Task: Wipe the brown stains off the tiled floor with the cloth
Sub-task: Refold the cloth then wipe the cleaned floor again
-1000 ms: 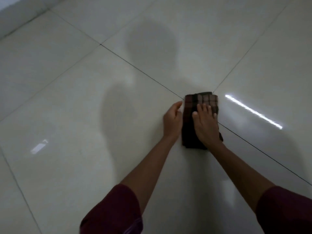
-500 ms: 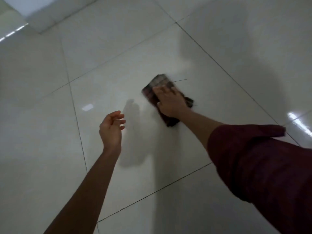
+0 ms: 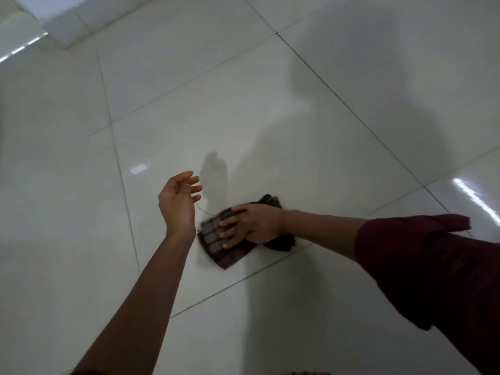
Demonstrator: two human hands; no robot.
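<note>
A dark brown checked cloth (image 3: 216,244) lies folded on the glossy pale tiled floor (image 3: 270,125), just above a grout line. My right hand (image 3: 249,224) presses flat on the cloth, fingers spread and pointing left. My left hand (image 3: 180,203) hovers just left of the cloth, raised off the floor, fingers loosely curled and apart, holding nothing. A thin dark thread trails from the cloth toward my left hand. I can make out no brown stains on the tiles around the cloth.
Dark grout lines (image 3: 351,109) cross the floor diagonally. A white wall base (image 3: 67,31) runs along the top left corner. Light reflections (image 3: 476,201) glare on the tiles at right. Shadows of my arms and body fall across the tiles beyond the cloth.
My left hand lifted off the floor beside the cloth and now hovers. My right hand slid the cloth across the tile, closer to the grout line, fingers turned leftward. The view swung.
</note>
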